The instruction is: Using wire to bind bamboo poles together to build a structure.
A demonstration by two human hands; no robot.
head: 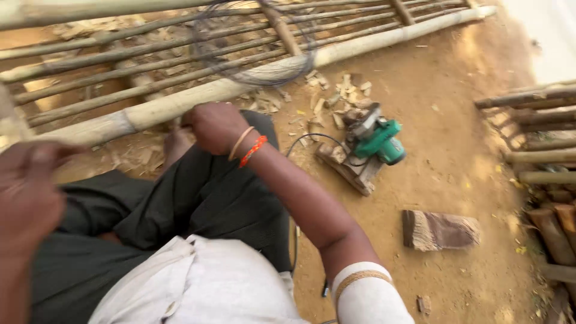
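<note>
while the person sits on the dirt ground (456,180) with dark trousers over bent knees, the right hand (213,126) rests closed against the thick pale bamboo pole (240,87) at the near edge of a bamboo frame (120,54); what its fingers pinch is hidden. the left hand (27,192) is raised close to the camera and blurred, so i cannot tell whether its fingers are open or closed. a coil of thin wire (258,42) lies on the frame. a green power saw (375,141) sits on a wood block, near wood chips (336,90), with another block (441,231) well apart.
</note>
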